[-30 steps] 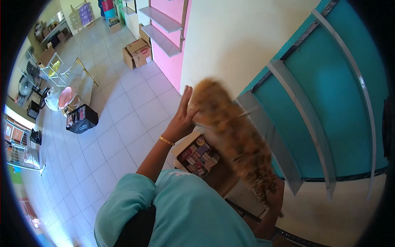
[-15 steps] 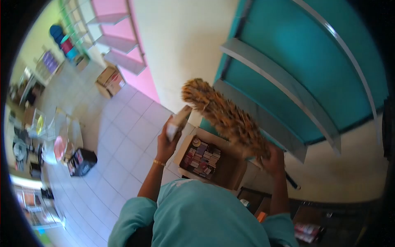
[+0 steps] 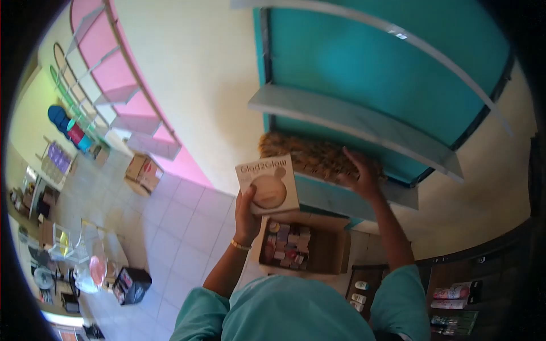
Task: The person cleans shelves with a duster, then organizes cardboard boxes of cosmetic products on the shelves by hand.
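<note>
My left hand (image 3: 247, 219) grips a flat, pale cosmetics box (image 3: 276, 193) printed "Glad2Glow", its front with a round compact picture turned up toward me. A brown feather duster (image 3: 301, 152) lies along a lower grey shelf (image 3: 324, 196) in front of the teal wall panel. Over the duster's right end is my right hand (image 3: 362, 177), fingers spread apart and touching or just above the feathers. Below both hands stands an open carton (image 3: 333, 247), with many small packages (image 3: 287, 244) packed in its left part.
Another grey shelf (image 3: 352, 122) juts out above the duster. Dark display racks with bottles (image 3: 359, 298) and pink-labelled tubes (image 3: 452, 292) stand at lower right. On the tiled floor (image 3: 187, 213) to the left are a closed carton (image 3: 142, 173) and a black box (image 3: 132, 285).
The duster, held raised in my right hand before, now lies on the shelf, and that hand's fingers have opened. My left hand has turned the box face up. The view has shifted.
</note>
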